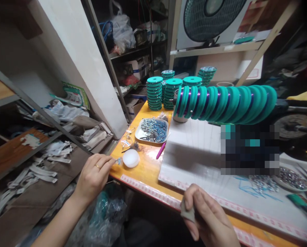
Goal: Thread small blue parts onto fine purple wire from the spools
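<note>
The left hand (94, 176) is pinching a small bluish part (118, 161) at its fingertips, holding it just over the near-left corner of the bench (148, 175). The part is pointing rightward, its tip lying just beside a white round lid (131, 158). The right hand (210, 219) is curling shut around a small grey piece (187, 211) at the bench's near edge, well apart from the part. The left hand is therefore the nearer one. Farther back, a tray of similar parts (153, 130) is sitting, with a pink pen (161, 150) lying beside it. A row of teal spools (225, 103) is running lengthwise to the right.
</note>
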A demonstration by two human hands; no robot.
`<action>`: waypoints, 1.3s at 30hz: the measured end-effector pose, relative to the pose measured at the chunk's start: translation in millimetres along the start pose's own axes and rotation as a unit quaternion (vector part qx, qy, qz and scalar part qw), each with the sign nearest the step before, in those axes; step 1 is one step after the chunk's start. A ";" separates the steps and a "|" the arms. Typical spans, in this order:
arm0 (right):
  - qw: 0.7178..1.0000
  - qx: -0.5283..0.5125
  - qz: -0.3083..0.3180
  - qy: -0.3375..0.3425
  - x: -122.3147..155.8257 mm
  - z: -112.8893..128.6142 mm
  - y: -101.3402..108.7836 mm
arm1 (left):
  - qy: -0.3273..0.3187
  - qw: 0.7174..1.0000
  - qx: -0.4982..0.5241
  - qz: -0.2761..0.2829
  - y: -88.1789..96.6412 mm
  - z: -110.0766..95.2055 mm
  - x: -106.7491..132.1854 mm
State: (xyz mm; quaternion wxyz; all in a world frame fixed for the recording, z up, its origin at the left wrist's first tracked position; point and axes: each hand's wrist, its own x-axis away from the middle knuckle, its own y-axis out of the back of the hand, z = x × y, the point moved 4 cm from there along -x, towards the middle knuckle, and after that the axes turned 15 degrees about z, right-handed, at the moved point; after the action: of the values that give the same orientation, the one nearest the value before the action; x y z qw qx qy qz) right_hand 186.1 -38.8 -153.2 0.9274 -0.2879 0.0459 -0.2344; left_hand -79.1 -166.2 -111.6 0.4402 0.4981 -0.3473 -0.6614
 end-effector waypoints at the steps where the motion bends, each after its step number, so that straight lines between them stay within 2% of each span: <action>1: 1.000 0.001 0.000 0.001 0.0 0.1 0.0 | -0.003 1.000 -0.002 -0.002 -0.2 -0.2 -1.9; 9: 1.000 -0.003 -0.007 0.003 0.2 -0.4 -0.1 | -0.047 0.999 -0.010 -0.008 0.3 5.9 -3.4; 12: 1.000 -0.007 -0.002 0.003 0.1 -0.7 -0.5 | -0.038 0.999 0.013 -0.017 2.4 12.4 -0.8; 16: 1.000 0.004 0.002 0.008 0.0 -0.2 -0.3 | 0.042 0.995 0.088 -0.029 6.1 10.6 -5.4; 20: 1.000 0.011 0.004 0.002 0.0 -0.7 0.4 | 0.149 0.973 0.177 -0.013 10.4 -4.9 -9.9; 22: 1.000 0.010 0.003 0.002 0.1 -0.8 0.7 | 0.209 0.941 0.265 0.017 10.2 -10.7 -10.0; 25: 1.000 0.011 0.002 0.004 0.2 -0.7 0.9 | 0.286 0.864 0.412 0.053 8.0 -15.3 -9.4; 29: 1.000 0.015 0.003 0.004 0.1 -0.8 0.8 | 0.314 0.799 0.510 0.057 9.1 -19.6 -11.9; 33: 1.000 0.019 0.004 0.002 -0.4 -1.1 0.7 | 0.304 0.732 0.608 0.045 8.0 -29.1 -14.0; 39: 0.999 0.038 0.003 0.002 -3.0 -0.7 0.3 | 0.208 0.572 0.794 -0.003 4.5 -65.3 -31.4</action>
State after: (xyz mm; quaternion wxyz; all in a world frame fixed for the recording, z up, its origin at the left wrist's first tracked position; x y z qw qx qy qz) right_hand 183.5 -37.5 -154.1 0.9384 -0.2514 0.0401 -0.2336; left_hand -11.5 -140.1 -113.6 -0.0732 0.7729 -0.6303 0.0001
